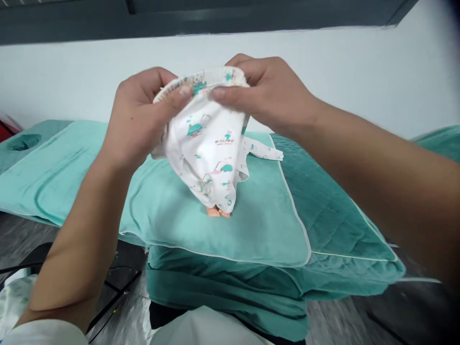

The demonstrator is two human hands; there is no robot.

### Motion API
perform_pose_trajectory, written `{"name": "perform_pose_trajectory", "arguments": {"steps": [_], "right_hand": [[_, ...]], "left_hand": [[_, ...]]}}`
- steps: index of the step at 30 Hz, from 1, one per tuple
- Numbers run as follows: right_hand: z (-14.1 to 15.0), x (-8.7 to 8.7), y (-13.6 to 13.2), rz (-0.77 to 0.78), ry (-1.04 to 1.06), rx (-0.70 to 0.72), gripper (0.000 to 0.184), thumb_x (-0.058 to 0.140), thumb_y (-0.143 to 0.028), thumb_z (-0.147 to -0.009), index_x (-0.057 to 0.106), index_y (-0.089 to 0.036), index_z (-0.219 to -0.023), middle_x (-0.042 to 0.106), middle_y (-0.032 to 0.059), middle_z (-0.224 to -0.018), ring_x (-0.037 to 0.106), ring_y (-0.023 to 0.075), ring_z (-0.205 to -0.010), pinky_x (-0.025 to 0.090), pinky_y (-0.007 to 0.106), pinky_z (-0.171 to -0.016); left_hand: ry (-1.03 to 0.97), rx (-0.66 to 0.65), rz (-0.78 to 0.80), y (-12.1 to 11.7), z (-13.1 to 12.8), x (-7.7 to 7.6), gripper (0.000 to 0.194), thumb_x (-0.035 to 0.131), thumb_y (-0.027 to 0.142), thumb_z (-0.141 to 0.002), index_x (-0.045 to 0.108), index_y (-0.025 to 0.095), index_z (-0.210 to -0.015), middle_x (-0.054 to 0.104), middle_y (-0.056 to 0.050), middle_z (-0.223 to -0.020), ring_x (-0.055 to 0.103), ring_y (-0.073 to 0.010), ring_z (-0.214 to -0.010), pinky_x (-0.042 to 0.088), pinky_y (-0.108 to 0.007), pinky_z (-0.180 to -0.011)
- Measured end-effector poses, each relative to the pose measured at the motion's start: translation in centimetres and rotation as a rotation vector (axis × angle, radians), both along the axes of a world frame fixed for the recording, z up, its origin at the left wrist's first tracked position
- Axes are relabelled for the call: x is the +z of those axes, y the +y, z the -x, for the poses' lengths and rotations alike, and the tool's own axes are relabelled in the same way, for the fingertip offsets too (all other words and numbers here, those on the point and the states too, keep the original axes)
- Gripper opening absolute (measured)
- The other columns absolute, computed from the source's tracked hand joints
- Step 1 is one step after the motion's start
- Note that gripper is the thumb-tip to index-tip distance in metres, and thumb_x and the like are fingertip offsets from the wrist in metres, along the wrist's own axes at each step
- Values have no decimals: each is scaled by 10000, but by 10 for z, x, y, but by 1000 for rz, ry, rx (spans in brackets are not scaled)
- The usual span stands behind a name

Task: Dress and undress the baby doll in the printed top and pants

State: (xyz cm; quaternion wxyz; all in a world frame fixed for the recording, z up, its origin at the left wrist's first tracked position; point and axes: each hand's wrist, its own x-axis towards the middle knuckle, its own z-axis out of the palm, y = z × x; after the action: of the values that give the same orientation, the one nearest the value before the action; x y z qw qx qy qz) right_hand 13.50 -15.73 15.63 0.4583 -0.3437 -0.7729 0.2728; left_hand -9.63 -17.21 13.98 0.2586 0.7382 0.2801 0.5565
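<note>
My left hand and my right hand grip the elastic waistband of small white baby pants with a teal animal print. Thumbs lie on the near side and fingers curl behind the band. The pants hang down in front of the feet of a doll, which poke out just below the cloth; whether the feet are inside it I cannot tell. Behind the pants lies a matching white top, one sleeve stretched to the right. The rest of the doll is hidden.
A light teal blanket with white edging covers a massage-type bed with a darker quilted cover. A white wall stands behind it. Printed white cloth and black cables are at lower left.
</note>
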Motion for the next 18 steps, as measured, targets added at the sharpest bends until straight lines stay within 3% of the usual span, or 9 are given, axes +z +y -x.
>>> {"name": "perform_pose_trajectory", "arguments": {"steps": [2, 4, 6, 8, 11, 15, 18], "right_hand": [[-5, -3, 2, 120, 122, 31, 195, 797, -342, -862, 679, -186, -848, 684, -22, -935, 695, 176, -970, 554, 350, -855], [-7, -7, 3, 207, 177, 46, 253, 827, -375, -836, 657, -189, -856, 716, -12, -909, 705, 199, -986, 568, 362, -848], [-7, -14, 4, 244, 235, 44, 310, 841, -433, -818, 651, -197, -880, 725, -4, -930, 709, 224, -1031, 590, 371, -861], [-4, -26, 6, 270, 303, 45, 375, 851, -504, -792, 647, -216, -921, 723, 6, -965, 703, 246, -1068, 612, 388, -874], [-1, -50, 10, 332, 388, 74, 456, 864, -571, -749, 636, -246, -972, 717, 19, -986, 691, 251, -1062, 617, 398, -881], [1, -79, 10, 418, 392, 83, 538, 857, -646, -718, 627, -240, -984, 703, 33, -946, 689, 255, -1011, 606, 399, -833], [-2, -84, 5, 429, 373, 73, 569, 815, -723, -721, 593, -238, -919, 683, 33, -921, 684, 261, -1023, 599, 398, -824]], "left_hand": [[138, -21, 192, -3, 7, 8, 312, 760, 364, -907, 707, 64, -843, 554, 31, -669, 744, -226, -787, 546, -618, -873], [215, -55, 390, -3, 13, 13, 309, 794, 328, -872, 710, 36, -818, 545, 16, -683, 766, -351, -933, 485, -731, -885], [235, -113, 538, 1, 17, 13, 242, 843, 254, -815, 714, 50, -795, 565, 2, -706, 763, -391, -994, 530, -699, -871], [226, -190, 611, 7, 16, 7, 235, 890, 248, -761, 721, 90, -800, 611, -11, -731, 779, -359, -947, 617, -578, -811], [85, -311, 609, 18, 2, -12, 352, 921, 405, -727, 732, 158, -892, 685, -30, -809, 786, -304, -880, 654, -423, -705], [-123, -323, 600, 28, -22, -45, 504, 895, 559, -714, 696, 197, -1003, 722, -52, -934, 774, -336, -1020, 665, -437, -772], [-162, -273, 603, 25, -30, -64, 521, 849, 619, -742, 677, 203, -1003, 722, -56, -902, 771, -339, -1022, 668, -462, -802]]}}
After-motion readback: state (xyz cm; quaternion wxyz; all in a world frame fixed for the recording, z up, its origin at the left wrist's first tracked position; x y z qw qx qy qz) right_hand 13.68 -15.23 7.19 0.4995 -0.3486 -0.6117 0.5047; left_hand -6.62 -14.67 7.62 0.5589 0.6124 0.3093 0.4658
